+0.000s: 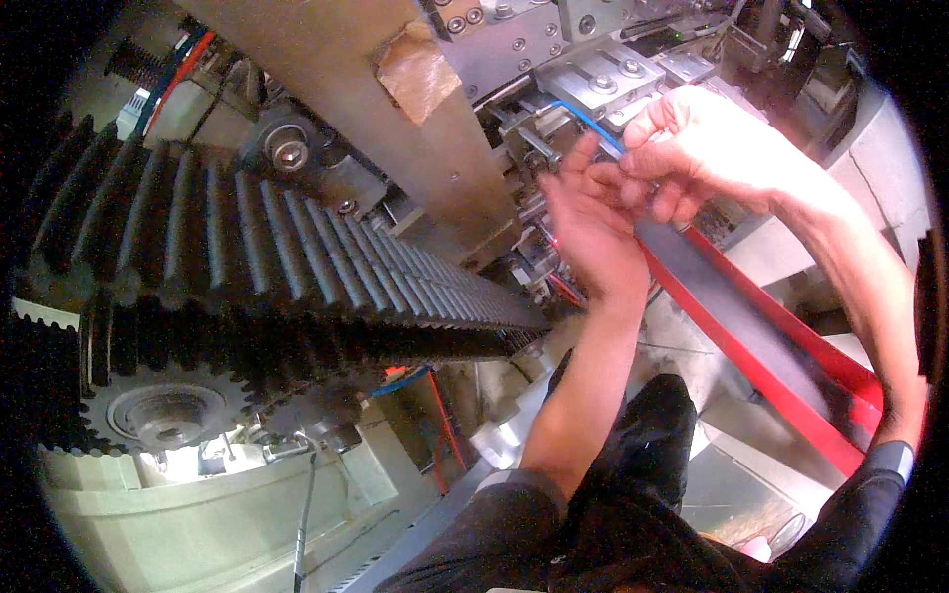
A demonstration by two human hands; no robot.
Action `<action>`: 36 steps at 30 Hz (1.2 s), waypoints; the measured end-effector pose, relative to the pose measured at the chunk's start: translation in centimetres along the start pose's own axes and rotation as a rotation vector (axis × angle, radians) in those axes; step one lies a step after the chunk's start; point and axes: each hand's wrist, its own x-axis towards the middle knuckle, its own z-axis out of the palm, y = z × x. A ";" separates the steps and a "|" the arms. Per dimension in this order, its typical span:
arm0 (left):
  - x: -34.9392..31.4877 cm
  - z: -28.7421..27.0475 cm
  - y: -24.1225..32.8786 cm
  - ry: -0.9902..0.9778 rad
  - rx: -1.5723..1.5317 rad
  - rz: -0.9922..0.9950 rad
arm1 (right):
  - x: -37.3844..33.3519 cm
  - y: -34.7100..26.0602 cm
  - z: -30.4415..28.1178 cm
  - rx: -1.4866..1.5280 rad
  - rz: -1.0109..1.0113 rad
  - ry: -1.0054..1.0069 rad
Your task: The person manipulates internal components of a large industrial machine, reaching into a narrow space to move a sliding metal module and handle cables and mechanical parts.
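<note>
Left hand (593,222) and right hand (697,153) come close together at the upper end of the red chute (741,358). For good handling of the thin blue rod (588,123), I would judge that a light, steady pinch is best, with the wrist calm and the other fingers out of the way of its tip. The right hand grasps this rod between thumb and forefinger, its remaining fingers bent toward the palm. The left hand is half relaxed, with fingers loosely curled beside the right fingertips; they are blurred, so I cannot tell if it holds or touches some small thing. The rod itself points up and left, just beyond the upper end of the chute.

To the left of the chute runs a big black toothed belt (297,237), and under it, farther left from the chute, sits a gear wheel (168,400). Past the chute's upper end is a bolted metal block (601,79). Up and left of the chute stands a broad metal beam (450,178), bearing a brown patch (420,74).
</note>
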 end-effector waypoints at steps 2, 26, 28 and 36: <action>-0.6 0.0 -0.4 0.076 0.079 -0.048 | 0.1 -0.3 0.1 -0.165 -0.057 0.047; 2.6 1.0 2.4 -0.160 0.359 -0.120 | -0.9 -0.8 1.6 -0.431 -0.149 0.200; 3.0 0.6 2.3 -0.158 0.448 -0.102 | -0.4 0.7 1.8 -0.601 -0.343 0.286; 2.4 1.4 2.2 -0.053 0.500 -0.010 | -0.7 0.4 1.5 -0.336 -0.178 0.163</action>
